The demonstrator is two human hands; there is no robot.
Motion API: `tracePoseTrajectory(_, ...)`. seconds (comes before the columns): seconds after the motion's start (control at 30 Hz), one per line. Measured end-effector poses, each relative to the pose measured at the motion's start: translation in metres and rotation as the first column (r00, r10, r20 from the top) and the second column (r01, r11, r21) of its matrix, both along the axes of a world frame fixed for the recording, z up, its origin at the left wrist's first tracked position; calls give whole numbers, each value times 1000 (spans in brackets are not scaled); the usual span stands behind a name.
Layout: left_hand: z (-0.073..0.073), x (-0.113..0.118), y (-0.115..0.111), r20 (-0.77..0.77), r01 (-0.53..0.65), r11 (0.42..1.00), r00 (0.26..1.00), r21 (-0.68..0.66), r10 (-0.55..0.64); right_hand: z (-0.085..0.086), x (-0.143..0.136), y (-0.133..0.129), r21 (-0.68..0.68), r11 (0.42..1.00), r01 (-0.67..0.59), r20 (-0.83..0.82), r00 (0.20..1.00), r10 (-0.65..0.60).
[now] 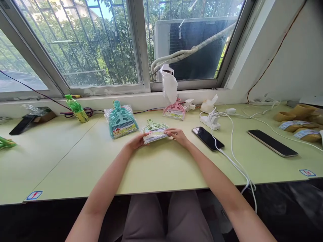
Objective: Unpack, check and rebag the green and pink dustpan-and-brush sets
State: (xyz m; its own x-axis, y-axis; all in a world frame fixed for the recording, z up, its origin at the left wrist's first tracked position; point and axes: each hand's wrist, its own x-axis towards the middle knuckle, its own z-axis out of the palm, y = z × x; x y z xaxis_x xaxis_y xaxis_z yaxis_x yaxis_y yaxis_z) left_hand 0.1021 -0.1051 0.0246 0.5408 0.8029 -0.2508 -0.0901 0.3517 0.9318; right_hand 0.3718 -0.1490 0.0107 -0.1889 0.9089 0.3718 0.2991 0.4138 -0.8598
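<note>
Both bare hands are at the middle of the frame, above the worktop [161, 171], with a green brush-and-dustpan set [154, 134] in clear wrapping between them. The set is located just above the frame's centre line of forearms, its handle end pointing toward the window [101, 47] and its labelled, bristled end facing the wearer.

Left hand [137, 141]: fingers clamped on the left edge of the wrapped set, near the lower corner; the fingers beneath are partly hidden. Right hand [178, 135]: fingers together on the right edge of the same set, gripping the wrapping there.

Adjacent items, left of centre: a teal brush-and-dustpan set [122, 120], wrapped, lies near the held set without touching it. Above and right of the held set, a pink brush-and-dustpan set [175, 110] lies close to the wall below the window.

Right of the right hand: a black phone [205, 137] lies on the worktop, crossed at its lower end by a white cable [232, 161]. Behind it stands a white power strip [210, 121] with plugs inserted. A second dark phone [272, 143] lies farther right. Upper left: a green bottle [77, 108] is tilted.
</note>
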Motion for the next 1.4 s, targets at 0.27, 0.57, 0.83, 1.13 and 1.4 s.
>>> tracePoseTrajectory(0.27, -4, -1, -4, -146, 121, 981, 984, 154, -98, -3, 2, 8, 110, 986, 122, -78, 990, -114)
tracePoseTrajectory(0.57, -3, 1, -10, -192, 192, 961, 969, 201, -153, -2, 0, 3, -390, 916, -89, -340, 939, -53)
tracePoseTrajectory(0.83, 3, 18, -23, -22, 16, 921, 1000, 390, -8, 2, 9, 7, -333, 938, 93, -480, 840, -254)
tracePoseTrajectory(1.13, -17, 37, -19, -310, -223, 793, 834, 566, 456, -3, 2, 4, -345, 938, 2, -407, 901, -152)
tracePoseTrajectory(1.4, -8, 14, -28, -511, -52, 641, 555, 766, 656, -20, -10, 18, -273, 961, 47, -336, 931, -141)
